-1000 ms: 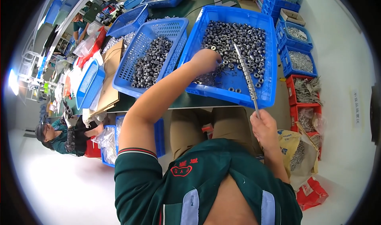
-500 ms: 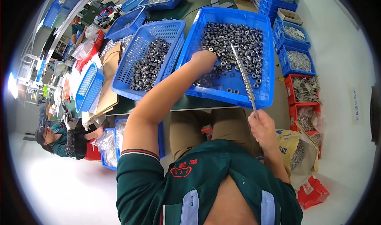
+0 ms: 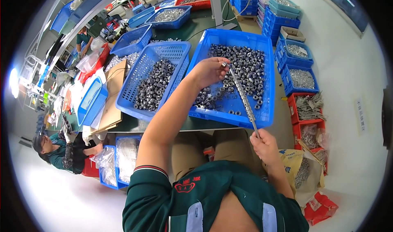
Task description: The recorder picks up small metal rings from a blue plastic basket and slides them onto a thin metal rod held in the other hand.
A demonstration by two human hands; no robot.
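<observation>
My right hand (image 3: 266, 147) is closed round the lower end of a thin metal rod (image 3: 254, 127), which slants up over the blue tub (image 3: 268, 109). Several shiny metal rings (image 3: 244, 101) are threaded along its length. My left hand (image 3: 208, 73) pinches a small metal ring (image 3: 224, 64) between thumb and fingertips, right by the rod's upper tip. Whether that ring is on the tip, I cannot tell. Below both hands, a heap of loose dark and shiny metal rings (image 3: 247, 64) fills much of the tub, with a few scattered near its front wall.
Left of the tub stands a blue perforated basket (image 3: 127, 97) of similar rings. Flattened cardboard (image 3: 112, 97) and another blue basket (image 3: 92, 105) lie farther left. Stacked blue and red bins (image 3: 301, 97) line the right side. A co-worker (image 3: 57, 148) sits at far left.
My left hand has risen from the heap with a ring and come to the rod's tip. My right hand still holds the rod. The head view has shifted, so the tub appears lower.
</observation>
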